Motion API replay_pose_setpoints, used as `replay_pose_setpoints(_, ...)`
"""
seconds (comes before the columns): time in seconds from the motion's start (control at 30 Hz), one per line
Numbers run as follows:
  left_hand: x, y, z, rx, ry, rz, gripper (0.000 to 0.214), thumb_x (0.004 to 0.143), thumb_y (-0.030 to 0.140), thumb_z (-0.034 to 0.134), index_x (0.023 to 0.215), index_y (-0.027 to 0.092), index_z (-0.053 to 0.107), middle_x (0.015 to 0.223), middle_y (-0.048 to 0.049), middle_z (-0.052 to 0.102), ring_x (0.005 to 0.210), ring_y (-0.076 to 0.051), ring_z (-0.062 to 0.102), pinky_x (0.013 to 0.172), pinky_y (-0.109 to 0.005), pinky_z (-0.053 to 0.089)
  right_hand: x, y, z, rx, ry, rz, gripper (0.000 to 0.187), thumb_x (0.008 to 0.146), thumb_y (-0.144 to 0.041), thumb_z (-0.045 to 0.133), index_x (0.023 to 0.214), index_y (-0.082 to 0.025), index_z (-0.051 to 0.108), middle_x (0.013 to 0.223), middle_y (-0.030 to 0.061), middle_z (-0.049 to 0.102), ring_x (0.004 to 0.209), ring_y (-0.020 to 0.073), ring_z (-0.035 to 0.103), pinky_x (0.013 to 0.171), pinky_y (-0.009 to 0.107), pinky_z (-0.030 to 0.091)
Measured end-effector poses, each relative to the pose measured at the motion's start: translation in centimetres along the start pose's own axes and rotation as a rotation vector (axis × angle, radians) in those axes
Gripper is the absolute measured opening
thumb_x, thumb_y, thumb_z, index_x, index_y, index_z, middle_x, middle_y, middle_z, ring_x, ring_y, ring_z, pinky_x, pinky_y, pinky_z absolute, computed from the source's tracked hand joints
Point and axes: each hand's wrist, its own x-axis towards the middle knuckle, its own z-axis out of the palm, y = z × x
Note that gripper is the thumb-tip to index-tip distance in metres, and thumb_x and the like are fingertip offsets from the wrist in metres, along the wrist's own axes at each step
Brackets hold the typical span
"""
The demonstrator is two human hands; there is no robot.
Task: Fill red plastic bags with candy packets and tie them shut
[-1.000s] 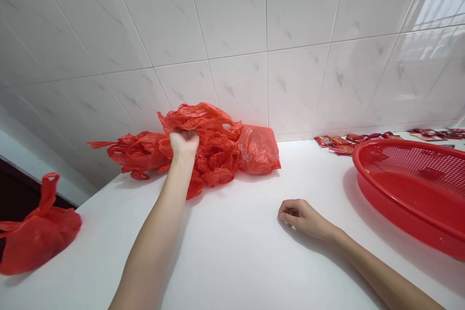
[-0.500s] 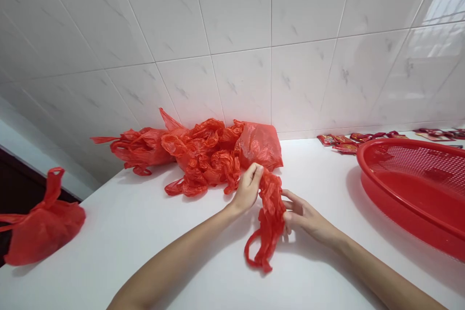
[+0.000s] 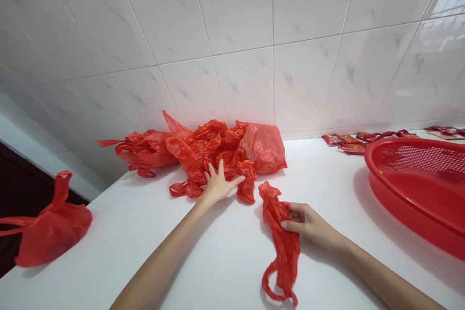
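Note:
A crumpled red plastic bag point(image 3: 279, 232) hangs lengthwise from my right hand point(image 3: 308, 223), pinched between thumb and fingers at its right side. One loop handle dangles at its lower end. Up and to the left, my left hand point(image 3: 220, 185) reaches with spread fingers to the front of a heap of crumpled red plastic bags point(image 3: 207, 143). Its fingertips touch the heap or lie just over it, and no bag is gripped in it. A fuller, smoother red bag point(image 3: 265, 145) stands at the heap's right end.
At the far left, a filled red bag point(image 3: 54, 232) with upright handles sits on the edge of the white table point(image 3: 218, 271). A red plastic basket point(image 3: 407, 193) stands on the right. Behind it lie several small red packets point(image 3: 350, 143) along the tiled wall point(image 3: 240, 77).
My left hand has let go of the crumpled bag and moved left to the heap, its fingers opening. My right hand has kept the bag and moved slightly right and nearer.

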Motion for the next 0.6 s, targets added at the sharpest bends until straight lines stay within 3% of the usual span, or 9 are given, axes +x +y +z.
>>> replay_pose_setpoints(0.13, -0.5, 1.2, 1.8, -0.011, -0.019, 0.060, 0.128, 0.066, 0.086, 0.061, 0.162, 0.022, 0.004, 0.169, -0.0228, -0.009, 0.153, -0.052, 0.003, 0.115, -0.069, 0.025, 0.2, 0.3, -0.4, -0.054, -0.014, -0.007, 0.034, 0.083, -0.037, 0.078, 0.107, -0.015, 0.071, 0.105, 0.0109, 0.074, 0.092, 0.0245, 0.067, 0.081, 0.036, 0.050)
replay_pose_setpoints(0.2, -0.7, 1.9, 2.5, 0.042, 0.012, 0.079, 0.127, 0.064, 0.084, 0.064, 0.160, 0.019, 0.014, 0.169, -0.0253, -0.004, 0.152, -0.054, 0.003, 0.114, -0.070, 0.025, 0.2, 0.4, -0.6, -0.079, -0.026, -0.013, 0.034, 0.084, -0.038, 0.077, 0.108, -0.014, 0.071, 0.105, 0.0109, 0.073, 0.093, 0.0254, 0.068, 0.083, 0.037, 0.051)
replay_pose_setpoints(0.27, -0.7, 2.3, 3.0, 0.122, 0.070, 0.117, 0.105, 0.072, 0.072, 0.067, 0.152, 0.013, 0.033, 0.167, -0.0284, 0.007, 0.151, -0.054, 0.013, 0.114, -0.068, 0.029, 0.2, 0.3, -0.7, -0.090, -0.036, -0.024, 0.034, 0.085, -0.037, 0.076, 0.110, -0.014, 0.071, 0.106, 0.0108, 0.073, 0.094, 0.0255, 0.068, 0.083, 0.037, 0.051)
replay_pose_setpoints(0.33, -0.6, 2.2, 3.1, 0.191, 0.126, 0.169, 0.066, 0.083, 0.049, 0.064, 0.136, 0.011, 0.051, 0.161, -0.0282, 0.029, 0.146, -0.049, 0.034, 0.112, -0.060, 0.036, 0.2, 0.3, -0.6, -0.091, -0.048, -0.027, 0.035, 0.086, -0.037, 0.075, 0.112, -0.015, 0.071, 0.107, 0.0108, 0.073, 0.094, 0.0257, 0.068, 0.083, 0.037, 0.051)
replay_pose_setpoints(0.43, -0.9, 1.1, 2.2, 0.229, 0.158, 0.217, 0.031, 0.087, 0.023, 0.054, 0.116, 0.016, 0.062, 0.139, -0.0198, 0.056, 0.126, -0.037, 0.059, 0.103, -0.047, 0.047, 0.1, 0.2, -0.5, -0.083, -0.059, -0.027, 0.035, 0.086, -0.038, 0.074, 0.111, -0.014, 0.071, 0.107, 0.0111, 0.073, 0.094, 0.0263, 0.068, 0.081, 0.037, 0.052)
replay_pose_setpoints(0.5, -1.4, 0.1, 1.0, 0.227, 0.189, 0.201, 0.030, 0.088, 0.025, 0.052, 0.115, 0.019, 0.062, 0.140, -0.0169, 0.055, 0.116, -0.035, 0.065, 0.096, -0.044, 0.052, 0.1, 0.2, -0.5, -0.081, -0.061, -0.030, 0.035, 0.085, -0.039, 0.074, 0.110, -0.014, 0.071, 0.106, 0.0109, 0.073, 0.093, 0.0259, 0.068, 0.080, 0.037, 0.052)
replay_pose_setpoints(0.6, -2.2, -2.0, -1.1, 0.198, 0.344, 0.117, 0.052, 0.087, 0.037, 0.057, 0.135, 0.019, 0.051, 0.161, -0.0198, 0.030, 0.112, -0.037, 0.068, 0.090, -0.046, 0.055, 0.2, 0.2, -0.6, -0.090, -0.052, -0.024, 0.033, 0.085, -0.038, 0.075, 0.107, -0.014, 0.071, 0.102, 0.0095, 0.073, 0.091, 0.0247, 0.067, 0.080, 0.036, 0.052)
